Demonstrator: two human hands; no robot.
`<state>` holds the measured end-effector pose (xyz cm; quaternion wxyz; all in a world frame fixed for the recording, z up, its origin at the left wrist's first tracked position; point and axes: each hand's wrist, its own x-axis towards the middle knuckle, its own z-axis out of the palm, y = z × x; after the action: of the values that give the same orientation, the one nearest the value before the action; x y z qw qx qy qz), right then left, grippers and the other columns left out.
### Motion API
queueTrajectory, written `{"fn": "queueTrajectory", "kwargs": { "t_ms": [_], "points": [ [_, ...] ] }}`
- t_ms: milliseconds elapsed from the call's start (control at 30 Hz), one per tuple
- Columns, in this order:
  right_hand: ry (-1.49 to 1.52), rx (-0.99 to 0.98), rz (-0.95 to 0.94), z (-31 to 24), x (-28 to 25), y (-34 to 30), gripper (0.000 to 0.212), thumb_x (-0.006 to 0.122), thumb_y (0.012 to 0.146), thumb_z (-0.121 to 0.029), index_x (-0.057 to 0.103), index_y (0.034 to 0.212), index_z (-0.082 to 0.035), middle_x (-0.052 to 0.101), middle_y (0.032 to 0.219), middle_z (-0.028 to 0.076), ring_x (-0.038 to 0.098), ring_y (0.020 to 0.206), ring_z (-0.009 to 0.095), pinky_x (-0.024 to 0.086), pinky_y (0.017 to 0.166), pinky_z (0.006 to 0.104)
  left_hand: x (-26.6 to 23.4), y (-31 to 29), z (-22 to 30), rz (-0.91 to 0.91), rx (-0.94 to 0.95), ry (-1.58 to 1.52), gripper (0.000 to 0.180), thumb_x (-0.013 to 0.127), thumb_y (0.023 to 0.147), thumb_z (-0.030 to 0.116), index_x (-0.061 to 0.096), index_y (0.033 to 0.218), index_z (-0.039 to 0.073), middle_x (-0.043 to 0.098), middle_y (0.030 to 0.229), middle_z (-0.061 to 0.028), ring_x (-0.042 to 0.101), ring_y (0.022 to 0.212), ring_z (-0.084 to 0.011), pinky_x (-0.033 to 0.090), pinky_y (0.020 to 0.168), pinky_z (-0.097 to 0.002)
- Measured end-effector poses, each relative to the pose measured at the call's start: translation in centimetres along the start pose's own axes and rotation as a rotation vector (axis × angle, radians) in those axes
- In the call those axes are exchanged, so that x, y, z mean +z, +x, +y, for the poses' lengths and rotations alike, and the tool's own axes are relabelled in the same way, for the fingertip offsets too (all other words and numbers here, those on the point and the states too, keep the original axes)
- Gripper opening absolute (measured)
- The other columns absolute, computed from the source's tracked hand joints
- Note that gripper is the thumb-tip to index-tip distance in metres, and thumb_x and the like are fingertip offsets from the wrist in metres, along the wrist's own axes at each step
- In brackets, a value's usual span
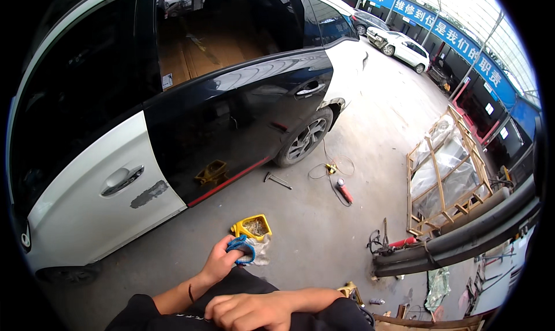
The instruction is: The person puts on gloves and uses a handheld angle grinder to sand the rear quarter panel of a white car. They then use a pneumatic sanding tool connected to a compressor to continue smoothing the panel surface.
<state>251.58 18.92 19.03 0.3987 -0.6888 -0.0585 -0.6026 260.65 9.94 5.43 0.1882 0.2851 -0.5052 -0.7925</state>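
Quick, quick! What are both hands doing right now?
Left hand: closed on a blue-and-white cloth, maybe a glove.
Right hand: palm down on dark clothing, fingers loosely bent; can't tell if anything's underneath.

**Colour and Pattern Findings**

Near left: smooth metal front car door (75, 186), white, marred by a ragged matt-grey patch (149, 194). Adjoining: glossy metal rear car door (231, 128), black with streaked reflections, edged below by a narrow red strip (228, 183). Near centre: crumpled cloth glove (261, 254), white with bright blue cuff; beside it, an open plastic container (240, 229), solid yellow, its contents mottled tan and brown. Beyond: cylindrical power tool (346, 194), red-bodied, grey-headed. Concrete floor (315, 244): grey, paler on the far side. Right: slatted wooden crate (428, 162), light brown, enclosing whitish translucent plastic sheeting (448, 163). Far right: long banner (435, 26), blue with white lettering.
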Motion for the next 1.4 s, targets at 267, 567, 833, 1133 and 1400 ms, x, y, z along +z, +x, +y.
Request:
{"fn": "queueTrajectory", "kwargs": {
  "t_ms": [267, 567, 833, 1133, 1400],
  "points": [
    [0.039, 0.116, -0.038, 3.1, 1.0, -3.6, 0.037, 0.054, 0.097, -0.026, 0.051, 0.069, -0.004, 0.051, 0.066, 0.013, 0.051, 0.062, 0.034, 0.04, 0.061, 0.0439, -0.6, 0.8, 1.7, -0.029, 0.048, 0.127, 0.013, 0.054, 0.09, 0.001, 0.052, 0.103, 0.002, 0.063, 0.087, -0.0057, 0.061, 0.072, -0.0121, 0.052, 0.061, -0.0277],
    [-0.674, 1.061, 1.015, 4.3, -4.1, -13.5, 0.023, 0.061, 0.095, -0.022, 0.058, 0.092, 0.0, 0.06, 0.08, 0.003, 0.055, 0.073, 0.01, 0.047, 0.066, 0.0278, -1.1, 0.8, -0.4, 0.294, 0.187, 0.06, 0.017, 0.059, 0.093, 0.008, 0.054, 0.109, 0.003, 0.066, 0.091, -0.0049, 0.063, 0.075, -0.0094, 0.053, 0.057, -0.0242],
    [-0.963, 1.116, 0.967, 5.9, -3.3, -19.9, 0.023, 0.051, 0.096, -0.022, 0.064, 0.103, -0.004, 0.066, 0.091, 0.022, 0.065, 0.085, 0.037, 0.05, 0.073, 0.0421, -2.3, 1.8, -4.2, -0.194, 0.039, 0.558, 0.038, 0.069, 0.09, 0.025, 0.052, 0.113, 0.0, 0.063, 0.087, -0.0067, 0.062, 0.081, -0.014, 0.052, 0.072, -0.0342],
    [-0.945, 1.174, 1.182, 3.6, -4.0, -22.0, 0.026, 0.051, 0.087, -0.018, 0.062, 0.1, 0.002, 0.066, 0.091, 0.023, 0.065, 0.087, 0.037, 0.05, 0.078, 0.0443, -3.2, 2.5, -3.7, -0.035, -0.138, 0.296, 0.022, 0.061, 0.097, 0.027, 0.064, 0.1, 0.005, 0.063, 0.077, 0.0011, 0.053, 0.057, -0.006, 0.045, 0.048, -0.0229],
    [-0.625, 1.081, 1.131, 3.1, -3.3, -21.6, 0.027, 0.05, 0.091, -0.015, 0.065, 0.108, 0.0, 0.069, 0.082, 0.012, 0.064, 0.074, 0.018, 0.051, 0.069, 0.0331, -0.6, 2.3, -4.6, -0.199, -0.093, 0.397, 0.022, 0.059, 0.098, 0.025, 0.057, 0.104, 0.004, 0.058, 0.076, 0.0, 0.052, 0.057, -0.007, 0.046, 0.052, -0.0238]
  ]
}}
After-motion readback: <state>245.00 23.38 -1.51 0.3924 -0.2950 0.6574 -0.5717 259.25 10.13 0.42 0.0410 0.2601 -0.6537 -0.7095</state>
